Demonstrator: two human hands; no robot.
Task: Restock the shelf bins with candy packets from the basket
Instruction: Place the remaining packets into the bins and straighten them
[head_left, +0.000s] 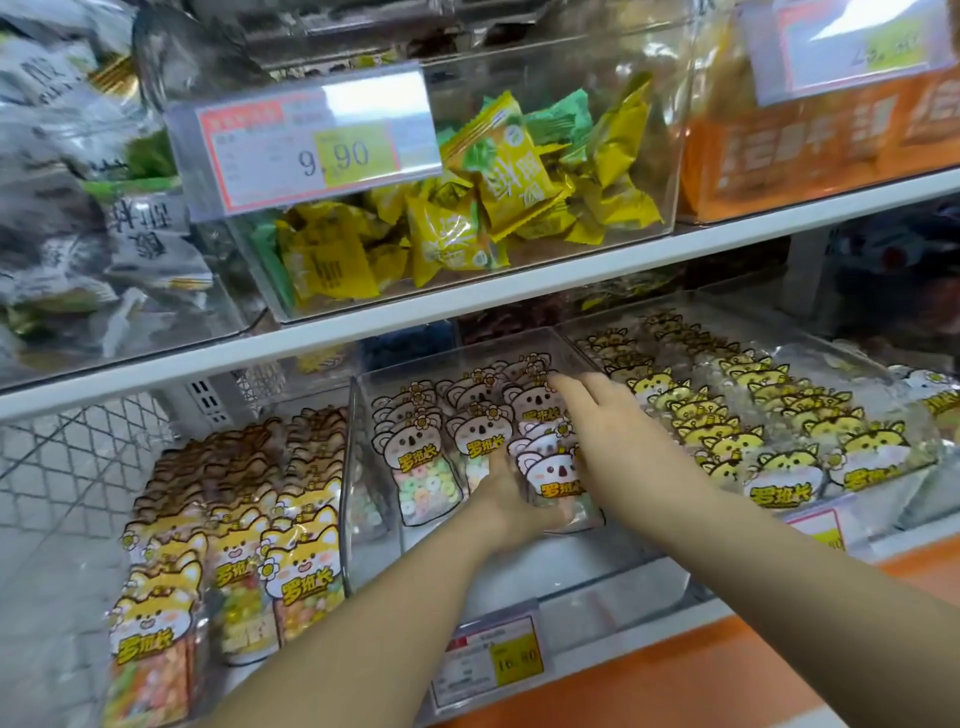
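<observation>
Seating a packet into the right-hand row of the middle bin appears to be the step in hand.

Head view:
- The task's goods, the koala packets, stand upright in rows inside this clear bin on the lower shelf. The front of the bin floor is bare.
- The left hand reaches in from below with the wrist low. Its thumb rises beside the front koala packet and its fingers curl round the packet's lower edge, grasping it.
- The right hand lies released, fingers straight and flat along the tops of the right-hand row, fingertips toward the back of the bin. It appears to press the row rearward.
- Both forearms enter from the lower edge and converge on the bin.
- Fox packets fill the bin to the left.
- The basket cannot be identified; only wire mesh shows at the left.

Next move, as judged: stand the grasped packet upright against the row, release it, then withdraw both hands for more stock.
</observation>
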